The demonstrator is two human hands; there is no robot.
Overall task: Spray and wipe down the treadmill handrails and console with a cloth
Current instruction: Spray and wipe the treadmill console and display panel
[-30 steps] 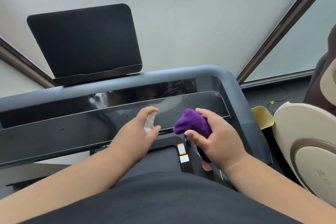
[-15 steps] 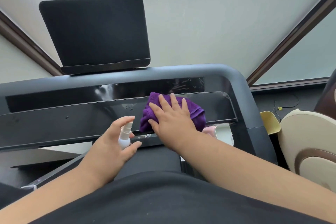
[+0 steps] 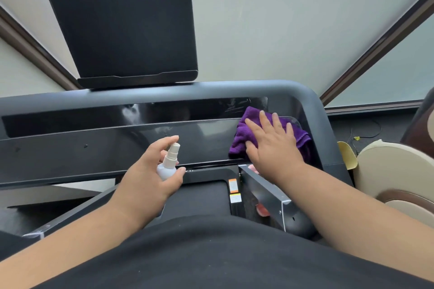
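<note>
The treadmill's glossy black console panel [image 3: 112, 145] stretches across the view under a grey handrail bar [image 3: 164, 92]. My right hand [image 3: 272, 145] lies flat with straight fingers on a purple cloth [image 3: 242, 141], pressing it against the right end of the console. My left hand [image 3: 150, 176] grips a small white spray bottle [image 3: 168, 164] upright in front of the console's middle, nozzle pointing up and away. A black tablet holder [image 3: 124, 33] stands on top of the bar.
The treadmill belt [image 3: 197, 197] and a grey side rail [image 3: 265, 195] lie below the console. A beige and brown massage chair [image 3: 397, 171] stands close on the right, with a yellow object [image 3: 346, 155] and a cable on the dark floor beside it.
My right hand first set the bunched cloth flat on the console's middle, then slid it to the right end. My left hand holds the spray bottle lower and closer to me.
</note>
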